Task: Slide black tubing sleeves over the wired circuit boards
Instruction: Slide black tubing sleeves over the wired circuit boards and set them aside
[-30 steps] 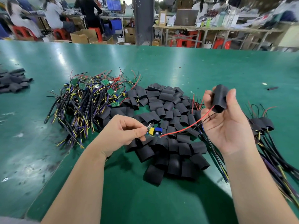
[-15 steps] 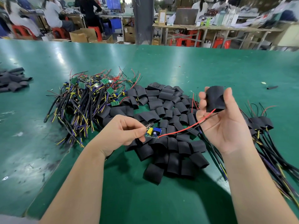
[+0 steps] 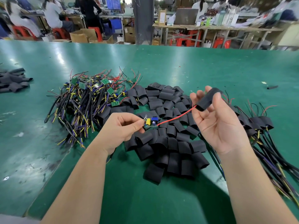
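Fingers [image 3: 127,118] of the left hand [image 3: 119,131] are curled, pinching one circuit board [image 3: 151,122] by its left end, just above the loose sleeve pile [image 3: 169,160] on the counter [image 3: 145,204]. Gripping that end probably keeps the wire side free, since the tube has to come on from there.

The red wire [image 3: 176,117] runs up and right from the board, fairly straight, into the black sleeve [image 3: 207,98]. The right hand [image 3: 218,126], palm up, pinches that sleeve between thumb and fingertips. My read: the lead is threaded but the sleeve is not yet on the board, and the two are well apart along the wire. Holding the wire straight likely stops it bunching inside the tube.

Next, run the sleeve down the wire and over the board. Risk: the yellow and blue components may snag the tube mouth.

Right: sleeved units [image 3: 258,125], cables trailing nearward. Farther left: bare wired boards [image 3: 90,101] in a heap. Far left: spare sleeves [image 3: 13,81].
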`<state>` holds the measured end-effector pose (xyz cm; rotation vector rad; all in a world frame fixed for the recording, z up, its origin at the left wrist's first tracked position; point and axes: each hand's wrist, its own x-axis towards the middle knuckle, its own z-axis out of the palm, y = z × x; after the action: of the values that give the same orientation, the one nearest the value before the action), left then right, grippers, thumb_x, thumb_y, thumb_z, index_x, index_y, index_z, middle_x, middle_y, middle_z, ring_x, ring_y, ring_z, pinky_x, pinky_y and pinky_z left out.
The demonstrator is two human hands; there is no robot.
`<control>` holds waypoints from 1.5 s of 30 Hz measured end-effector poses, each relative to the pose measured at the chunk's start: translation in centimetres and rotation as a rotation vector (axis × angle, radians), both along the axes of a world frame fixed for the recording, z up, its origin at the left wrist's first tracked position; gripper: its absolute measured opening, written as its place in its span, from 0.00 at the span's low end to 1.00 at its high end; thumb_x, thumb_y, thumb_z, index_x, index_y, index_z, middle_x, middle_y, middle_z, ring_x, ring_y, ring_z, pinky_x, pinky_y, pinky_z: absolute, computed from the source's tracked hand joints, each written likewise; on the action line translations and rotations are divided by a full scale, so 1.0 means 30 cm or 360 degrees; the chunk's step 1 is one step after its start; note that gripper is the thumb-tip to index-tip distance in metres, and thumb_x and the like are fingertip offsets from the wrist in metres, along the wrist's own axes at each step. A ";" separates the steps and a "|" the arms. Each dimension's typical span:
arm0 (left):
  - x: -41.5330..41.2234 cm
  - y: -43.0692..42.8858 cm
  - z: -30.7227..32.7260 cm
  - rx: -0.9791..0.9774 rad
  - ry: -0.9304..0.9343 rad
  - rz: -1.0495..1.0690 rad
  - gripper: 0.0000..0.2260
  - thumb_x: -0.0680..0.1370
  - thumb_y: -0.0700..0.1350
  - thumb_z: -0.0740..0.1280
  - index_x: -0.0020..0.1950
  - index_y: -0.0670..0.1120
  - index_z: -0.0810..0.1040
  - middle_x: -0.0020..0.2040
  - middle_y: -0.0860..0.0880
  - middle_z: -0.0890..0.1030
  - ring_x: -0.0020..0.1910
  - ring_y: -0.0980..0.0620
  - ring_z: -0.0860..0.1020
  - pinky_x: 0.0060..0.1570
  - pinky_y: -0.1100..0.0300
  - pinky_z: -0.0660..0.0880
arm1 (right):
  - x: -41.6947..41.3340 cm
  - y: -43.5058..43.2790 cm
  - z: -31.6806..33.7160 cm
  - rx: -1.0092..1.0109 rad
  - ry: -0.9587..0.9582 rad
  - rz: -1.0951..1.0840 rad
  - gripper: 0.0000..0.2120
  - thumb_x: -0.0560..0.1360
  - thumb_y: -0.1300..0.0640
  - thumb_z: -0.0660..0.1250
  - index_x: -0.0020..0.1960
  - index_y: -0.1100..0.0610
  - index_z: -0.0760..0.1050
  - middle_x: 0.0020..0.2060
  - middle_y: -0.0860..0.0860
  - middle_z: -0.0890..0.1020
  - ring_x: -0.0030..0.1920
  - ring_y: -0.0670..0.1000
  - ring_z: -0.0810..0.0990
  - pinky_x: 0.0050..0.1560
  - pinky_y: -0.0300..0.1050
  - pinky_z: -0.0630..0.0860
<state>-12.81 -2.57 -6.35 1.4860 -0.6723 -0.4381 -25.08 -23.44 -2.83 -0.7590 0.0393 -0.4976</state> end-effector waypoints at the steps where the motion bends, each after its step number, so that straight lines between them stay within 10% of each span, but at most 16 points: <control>1: -0.002 -0.007 -0.001 -0.0035 -0.0001 0.0053 0.09 0.75 0.40 0.68 0.36 0.48 0.83 0.28 0.50 0.79 0.21 0.56 0.58 0.24 0.67 0.55 | 0.003 0.006 -0.003 -0.0019 -0.0013 0.0007 0.13 0.71 0.55 0.63 0.56 0.55 0.73 0.46 0.50 0.85 0.52 0.49 0.83 0.48 0.40 0.80; 17: -0.057 -0.078 -0.015 -0.0294 0.0161 -0.0019 0.07 0.73 0.43 0.67 0.37 0.49 0.84 0.28 0.51 0.79 0.20 0.57 0.58 0.24 0.63 0.52 | 0.045 0.095 -0.067 -0.0478 0.0261 -0.0035 0.17 0.60 0.57 0.74 0.46 0.60 0.74 0.40 0.55 0.86 0.39 0.51 0.85 0.39 0.42 0.80; 35: -0.048 -0.065 -0.002 -0.0433 0.0337 -0.0022 0.08 0.72 0.41 0.68 0.34 0.46 0.84 0.25 0.52 0.76 0.19 0.60 0.59 0.20 0.70 0.57 | 0.028 0.065 -0.066 -0.0975 0.0130 0.0060 0.18 0.60 0.65 0.75 0.47 0.56 0.73 0.47 0.55 0.86 0.52 0.51 0.84 0.46 0.40 0.80; 45: -0.068 -0.075 0.011 -0.0298 0.0304 -0.0016 0.08 0.71 0.43 0.68 0.32 0.45 0.82 0.24 0.52 0.74 0.20 0.59 0.58 0.21 0.69 0.55 | 0.019 0.101 -0.062 -0.1210 0.0282 -0.0111 0.23 0.67 0.65 0.76 0.55 0.46 0.74 0.39 0.49 0.84 0.32 0.51 0.83 0.33 0.42 0.79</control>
<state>-14.85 -4.82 -6.04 1.2471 -0.5537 -0.5041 -24.51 -20.41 -4.69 -1.5504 0.0418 -0.5110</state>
